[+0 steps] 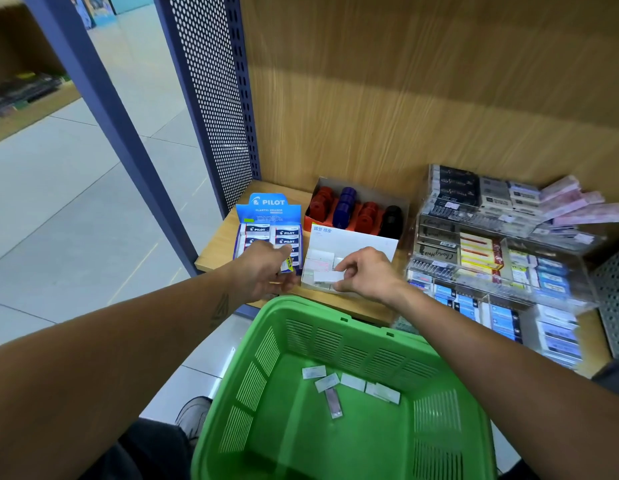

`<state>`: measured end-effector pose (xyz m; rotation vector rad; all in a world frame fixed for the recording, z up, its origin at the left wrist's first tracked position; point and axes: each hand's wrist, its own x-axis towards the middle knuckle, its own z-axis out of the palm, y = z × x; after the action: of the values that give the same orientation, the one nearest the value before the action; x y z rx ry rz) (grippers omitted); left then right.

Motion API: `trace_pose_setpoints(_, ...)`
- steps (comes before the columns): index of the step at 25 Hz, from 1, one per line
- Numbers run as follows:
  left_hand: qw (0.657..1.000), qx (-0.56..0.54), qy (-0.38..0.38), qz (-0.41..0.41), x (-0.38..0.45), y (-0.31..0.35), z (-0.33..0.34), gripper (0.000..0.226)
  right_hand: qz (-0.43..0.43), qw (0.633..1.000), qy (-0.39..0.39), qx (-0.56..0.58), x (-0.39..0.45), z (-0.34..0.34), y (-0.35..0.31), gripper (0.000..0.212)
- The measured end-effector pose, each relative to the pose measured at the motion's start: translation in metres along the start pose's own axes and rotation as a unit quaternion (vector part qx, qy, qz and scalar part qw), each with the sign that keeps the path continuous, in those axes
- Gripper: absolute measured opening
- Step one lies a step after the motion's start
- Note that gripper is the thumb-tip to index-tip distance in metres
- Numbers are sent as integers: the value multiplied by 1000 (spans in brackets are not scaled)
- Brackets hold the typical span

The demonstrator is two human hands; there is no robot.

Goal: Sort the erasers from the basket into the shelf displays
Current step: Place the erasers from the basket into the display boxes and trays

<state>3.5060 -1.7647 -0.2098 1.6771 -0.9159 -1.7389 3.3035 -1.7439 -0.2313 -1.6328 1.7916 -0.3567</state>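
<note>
Eraser, white (327,276), pinched between thumb and curled fingers of the right hand (365,273), long axis lying left to right across the view, held low over the front of the white display box (353,242). That box stands open on the wooden shelf (218,244), with pale erasers lined along its near side and blue printed characters on its raised lid.

Left hand (263,268) grips a second eraser (287,265), blue and white with a yellow patch on its sleeve, fingers curled round it; long axis runs roughly away from the viewer, the far end pointing toward the Pilot display box (270,223). The Pilot box sits just left of the white box, touching or nearly so, and holds rows of blue-sleeved erasers lying flat.

Green basket (231,393) stands below the shelf edge, nearer the viewer. On its floor lie loose erasers (353,381), most white and flat at mixed angles, plus one slim pinkish eraser (333,403) with long axis pointing toward the viewer.

Behind the white box, a carton of red, blue and black round items (356,211). To the right, a clear tiered rack (491,258) packed with boxed stock; labels too blurred to read. Perforated blue panel (211,98) bounds the shelf on the left
</note>
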Motion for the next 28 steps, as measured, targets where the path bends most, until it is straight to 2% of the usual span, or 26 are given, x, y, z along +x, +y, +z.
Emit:
trace_pose_setpoints(2,1000,28,6,-3,-1,-2,1,22,25,999,-6,-26,2,4,-1,32)
trace_pose_setpoints(4,999,36,-10,5,-2,-3,2,22,32,999,-5,-37,6,11,-4,33)
trace_pose_setpoints(7,999,10,-42,-4,-6,0,4,15,40,999,0,0,11,20,-8,28)
trace_pose_setpoints(10,997,-28,-70,-24,-10,2,5,19,43,998,0,53,9,22,-12,24)
trace_pose_setpoints(12,995,-39,-84,-25,-14,3,8,18,22,997,-1,71,4,15,-14,21)
trace_pose_setpoints(15,997,-6,-79,12,-20,4,21,10,-56,990,-14,132,-17,-2,-23,24)
trace_pose_setpoints(16,997,5,-68,28,-22,5,28,8,-74,989,-3,131,-25,-7,-25,27)
trace_pose_setpoints(19,997,6,-55,53,-31,11,61,17,-87,990,96,46,-46,-33,-14,30)
trace_pose_setpoints(23,990,36,-108,81,-52,19,118,4,-94,982,164,-23,-74,-77,25,28)
trace_pose_setpoints(26,973,119,-144,139,-59,21,168,10,-49,983,174,-29,-97,-108,63,32)
trace_pose_setpoints(27,953,193,-148,180,-58,21,187,11,-30,983,179,-28,-104,-119,79,33)
trace_pose_setpoints(28,913,297,-146,238,-57,22,204,14,-8,981,191,-27,-109,-131,97,33)
